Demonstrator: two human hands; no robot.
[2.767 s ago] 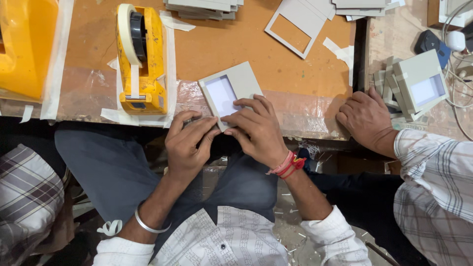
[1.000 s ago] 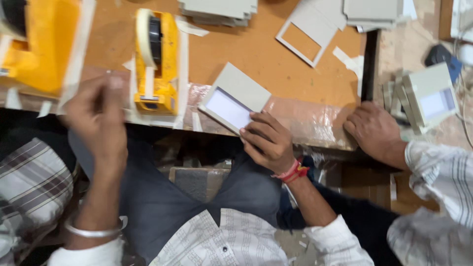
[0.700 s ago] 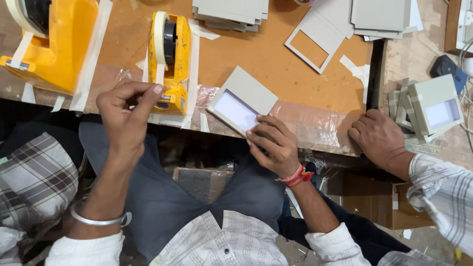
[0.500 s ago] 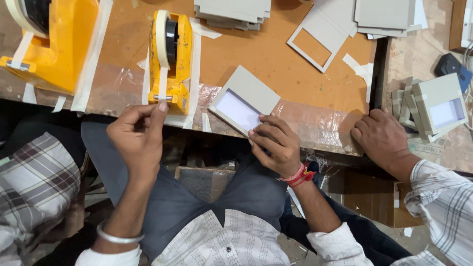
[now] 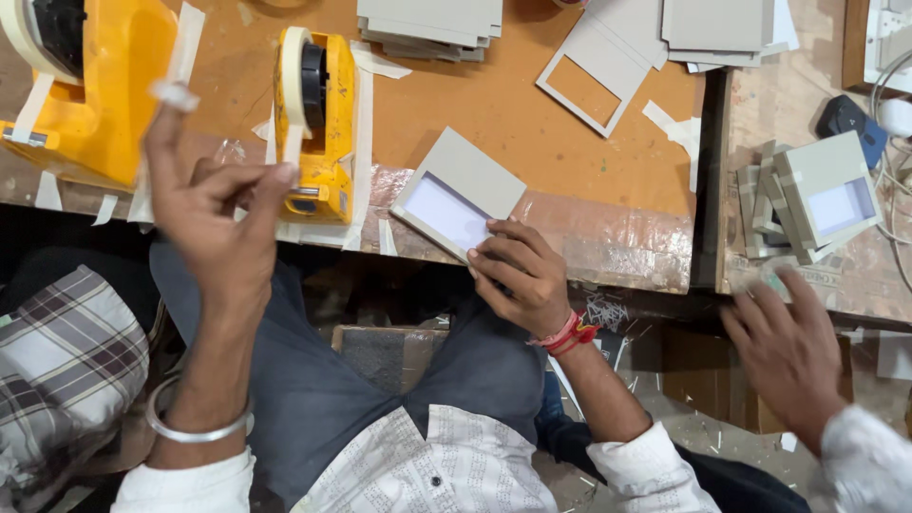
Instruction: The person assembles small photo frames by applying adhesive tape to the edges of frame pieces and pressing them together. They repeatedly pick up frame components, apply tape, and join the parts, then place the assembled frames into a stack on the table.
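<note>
Gripping grey card frame [image 5: 458, 196], right hand [image 5: 518, 275], glossy tape, left hand [image 5: 214, 214]

The right hand [image 5: 518, 275] covers the near corner of the grey frame [image 5: 458, 194], so how its grip meets the edge is hidden. Left of the left hand [image 5: 214, 223], the big yellow dispenser [image 5: 90, 85] runs off the picture's edge. A tape scrap [image 5: 176, 93] at the raised fingertip is blurred. Far right, another person's hand [image 5: 788, 356] is smeared
</note>
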